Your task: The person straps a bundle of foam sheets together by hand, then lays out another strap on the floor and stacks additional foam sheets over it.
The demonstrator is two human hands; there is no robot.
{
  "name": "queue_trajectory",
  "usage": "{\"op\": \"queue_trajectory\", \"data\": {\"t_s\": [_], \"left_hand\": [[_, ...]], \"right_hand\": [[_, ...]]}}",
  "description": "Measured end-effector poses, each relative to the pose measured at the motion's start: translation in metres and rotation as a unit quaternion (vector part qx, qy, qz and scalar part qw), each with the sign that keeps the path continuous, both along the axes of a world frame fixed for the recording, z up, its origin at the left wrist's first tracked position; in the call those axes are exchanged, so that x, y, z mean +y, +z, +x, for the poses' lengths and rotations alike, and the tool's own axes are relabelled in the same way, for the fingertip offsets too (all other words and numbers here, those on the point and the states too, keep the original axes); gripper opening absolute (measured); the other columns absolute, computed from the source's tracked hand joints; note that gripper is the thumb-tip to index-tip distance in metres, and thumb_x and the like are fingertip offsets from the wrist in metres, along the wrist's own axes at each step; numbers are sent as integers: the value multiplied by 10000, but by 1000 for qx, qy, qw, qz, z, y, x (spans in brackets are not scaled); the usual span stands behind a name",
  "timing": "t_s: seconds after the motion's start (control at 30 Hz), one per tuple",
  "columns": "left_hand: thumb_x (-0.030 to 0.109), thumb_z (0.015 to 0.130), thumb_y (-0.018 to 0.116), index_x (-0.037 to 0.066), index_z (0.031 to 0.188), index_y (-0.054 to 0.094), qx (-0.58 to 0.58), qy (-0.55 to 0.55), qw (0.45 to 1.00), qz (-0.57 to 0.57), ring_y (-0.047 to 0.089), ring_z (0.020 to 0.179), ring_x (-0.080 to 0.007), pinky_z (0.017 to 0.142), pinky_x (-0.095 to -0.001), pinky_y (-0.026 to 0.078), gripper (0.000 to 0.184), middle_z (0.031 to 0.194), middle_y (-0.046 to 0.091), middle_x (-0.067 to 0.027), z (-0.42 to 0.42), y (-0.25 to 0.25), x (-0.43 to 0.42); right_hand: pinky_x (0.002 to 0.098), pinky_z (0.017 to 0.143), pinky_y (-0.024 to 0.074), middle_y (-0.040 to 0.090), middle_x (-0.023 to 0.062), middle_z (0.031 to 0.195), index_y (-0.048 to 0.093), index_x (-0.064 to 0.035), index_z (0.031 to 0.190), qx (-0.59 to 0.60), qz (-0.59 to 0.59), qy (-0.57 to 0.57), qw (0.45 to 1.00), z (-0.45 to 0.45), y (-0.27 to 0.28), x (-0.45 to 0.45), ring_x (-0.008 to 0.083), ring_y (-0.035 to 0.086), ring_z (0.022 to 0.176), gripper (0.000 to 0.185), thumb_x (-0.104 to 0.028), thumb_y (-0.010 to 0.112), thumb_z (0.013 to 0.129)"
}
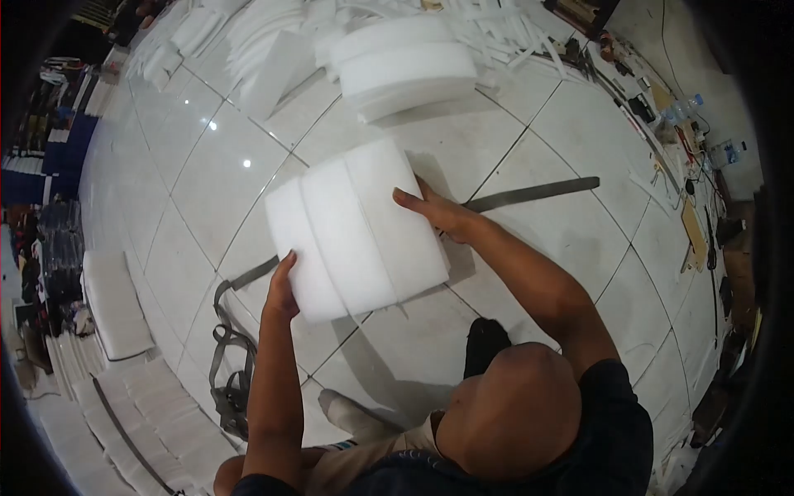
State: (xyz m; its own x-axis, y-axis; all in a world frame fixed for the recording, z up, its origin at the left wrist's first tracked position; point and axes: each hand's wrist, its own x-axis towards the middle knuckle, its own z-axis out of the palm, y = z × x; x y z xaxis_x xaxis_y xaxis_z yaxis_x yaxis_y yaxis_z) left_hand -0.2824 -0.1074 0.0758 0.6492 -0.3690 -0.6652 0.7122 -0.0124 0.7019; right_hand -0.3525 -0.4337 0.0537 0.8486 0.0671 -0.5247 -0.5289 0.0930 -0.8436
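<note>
A thick block of white foam pieces (351,231) lies at mid-view, two seams running across it. My left hand (283,285) is against its left side, thumb on the top edge. On the right side my right hand (438,213) holds the block, thumb on the top face and the other fingers partly hidden behind the edge. A grey strap (538,193) extends from behind my right hand to the right. Near my left hand another stretch of grey strap (252,274) reaches the block and trails down into a tangled heap (231,397).
Another white foam stack (405,70) stands on the tiled floor (488,149) beyond the block, with loose foam sheets (269,66) beside it. Foam bundles (116,306) lie at the left. Tools and plastic bottles (682,107) line the right wall.
</note>
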Motion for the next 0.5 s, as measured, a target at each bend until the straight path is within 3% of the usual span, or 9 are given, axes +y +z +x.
{"op": "queue_trajectory", "data": {"t_s": [0.03, 0.07, 0.13, 0.2, 0.27, 0.33, 0.4, 0.5], "left_hand": [[488, 911, 439, 15, 1378, 339, -2, 21, 1000, 16, 495, 1196, -362, 1011, -467, 409, 673, 1329, 472, -203, 0, 1, 2], [534, 930, 358, 36, 1412, 304, -11, 12, 1000, 5, 414, 1277, -354, 1028, -490, 379, 695, 1386, 416, -191, 5, 7, 3], [546, 945, 302, 63, 1435, 284, -2, 74, 997, -26, 338, 1329, -338, 1060, -497, 320, 688, 1425, 373, -172, 24, 20, 30], [549, 945, 299, 80, 1448, 267, -144, 152, 971, 116, 300, 1351, -318, 1086, -484, 260, 689, 1452, 343, -158, 52, 37, 44], [536, 940, 335, 79, 1444, 285, -273, 113, 929, 224, 318, 1341, -303, 1096, -452, 232, 681, 1453, 344, -160, 79, 91, 11], [516, 930, 383, 73, 1436, 308, -363, 26, 906, 216, 329, 1336, -281, 1086, -432, 255, 676, 1452, 353, -150, 113, 131, -33], [500, 926, 421, 65, 1424, 333, -377, -76, 901, 201, 322, 1338, -293, 1079, -423, 271, 667, 1442, 361, -168, 141, 150, -100], [549, 850, 540, 36, 1449, 241, -260, -188, 922, 218, 326, 1329, -326, 1079, -427, 283, 843, 1449, 314, -227, 186, 121, -187]], "right_hand": [[567, 1101, 125, 92, 225, 1524, -19, -102, 1492, 12, 23, -10, 1000, -2, 1, -6, 373, 104, 1408, 1135, -780, 486, 735], [567, 1101, 125, 92, 225, 1524, -19, -102, 1492, 9, 21, -11, 1000, -1, 7, -18, 373, 104, 1408, 1135, -780, 486, 735], [499, 1083, 208, 135, 180, 1525, 49, -189, 1503, 11, 62, -141, 988, -2, 11, -45, 348, 190, 1384, 992, -712, 504, 794], [515, 1069, 215, 178, 172, 1513, 85, -242, 1500, -36, 66, -256, 964, 11, -8, -90, 356, 218, 1372, 1014, -774, 499, 743], [516, 1070, 214, 213, 198, 1490, 110, -199, 1498, -28, 65, -344, 936, 33, -5, -136, 363, 242, 1358, 1093, -830, 491, 690], [513, 1074, 213, 214, 237, 1476, 106, -126, 1495, -36, 33, -363, 931, 57, 0, -172, 370, 242, 1357, 1191, -877, 467, 645], [512, 1074, 218, 216, 252, 1470, 116, -89, 1489, -24, 22, -330, 943, 78, 1, -193, 373, 243, 1356, 1217, -894, 441, 636], [509, 1075, 230, 221, 269, 1464, 140, -41, 1478, -4, -4, -266, 964, 98, 1, -212, 382, 260, 1347, 1259, -921, 403, 617]]}}
